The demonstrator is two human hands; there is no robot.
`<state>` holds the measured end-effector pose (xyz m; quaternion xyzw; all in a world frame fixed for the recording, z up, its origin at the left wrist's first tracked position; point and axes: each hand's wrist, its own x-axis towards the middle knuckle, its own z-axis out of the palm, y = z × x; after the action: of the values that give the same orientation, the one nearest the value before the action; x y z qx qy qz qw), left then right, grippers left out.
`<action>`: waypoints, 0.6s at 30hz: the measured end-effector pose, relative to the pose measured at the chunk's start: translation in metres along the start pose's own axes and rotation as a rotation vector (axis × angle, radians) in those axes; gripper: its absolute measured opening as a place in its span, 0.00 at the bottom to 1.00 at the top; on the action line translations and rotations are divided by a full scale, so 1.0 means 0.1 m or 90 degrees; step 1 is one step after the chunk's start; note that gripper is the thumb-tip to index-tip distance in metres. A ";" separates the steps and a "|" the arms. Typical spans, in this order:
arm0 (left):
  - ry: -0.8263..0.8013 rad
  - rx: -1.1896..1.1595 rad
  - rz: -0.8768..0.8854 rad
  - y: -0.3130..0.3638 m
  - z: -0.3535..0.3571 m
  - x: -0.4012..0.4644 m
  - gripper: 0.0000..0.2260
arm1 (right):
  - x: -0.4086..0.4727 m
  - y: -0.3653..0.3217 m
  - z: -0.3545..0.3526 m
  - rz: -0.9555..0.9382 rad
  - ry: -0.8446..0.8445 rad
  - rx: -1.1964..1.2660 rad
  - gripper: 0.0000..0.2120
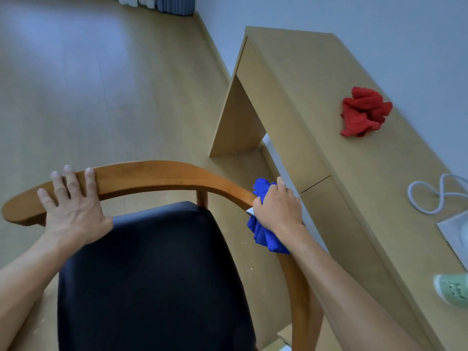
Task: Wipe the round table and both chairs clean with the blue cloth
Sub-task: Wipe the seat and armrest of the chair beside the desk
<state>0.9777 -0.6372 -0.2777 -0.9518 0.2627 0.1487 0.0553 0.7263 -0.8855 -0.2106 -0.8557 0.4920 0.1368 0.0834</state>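
Room: pale wood-look floor (106,97) is seen under a light wall, with curtain folds (162,5) at the top edge.
Desk: a long light-wood desk (304,97) is set along the wall on the right.
Chair: a wooden chair (152,173) with a curved backrest rail and a black padded seat (157,274) is placed just beside the desk, viewed from above.
Left hand: the left hand (73,206) is laid on the left part of the rail — fingers spread and draped over its top edge.
Right hand: the right hand (277,207) is curled round the blue cloth (263,229), which is pressed against the right part of the rail.
Blue cloth: bunched under the palm, with folds seen above and below the hand; a small white tag shows at its edge, no writing readable.
Desk items: a crumpled red cloth (363,112), a looped white cable (435,193) and a white tray-like object (455,231) are seen on the desktop.
Other: a pale green shoe-like object (452,287) — partly cut off — is seen at the right edge.
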 end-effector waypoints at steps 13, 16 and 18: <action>-0.085 0.077 0.334 1.76 -0.12 -0.38 0.43 | -0.38 0.64 0.00 -0.068 -0.031 0.140 0.42; -0.084 0.075 0.329 1.81 -0.15 -0.43 0.42 | -1.00 0.94 0.29 0.038 0.128 0.252 0.40; -0.080 0.065 0.319 1.87 -0.15 -0.47 0.41 | -1.43 1.05 0.52 0.117 0.205 0.358 0.42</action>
<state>0.8470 -0.7770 -0.2537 -0.8418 0.4934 0.2035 0.0806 0.5592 -0.8068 -0.2151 -0.7618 0.5925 -0.1342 0.2249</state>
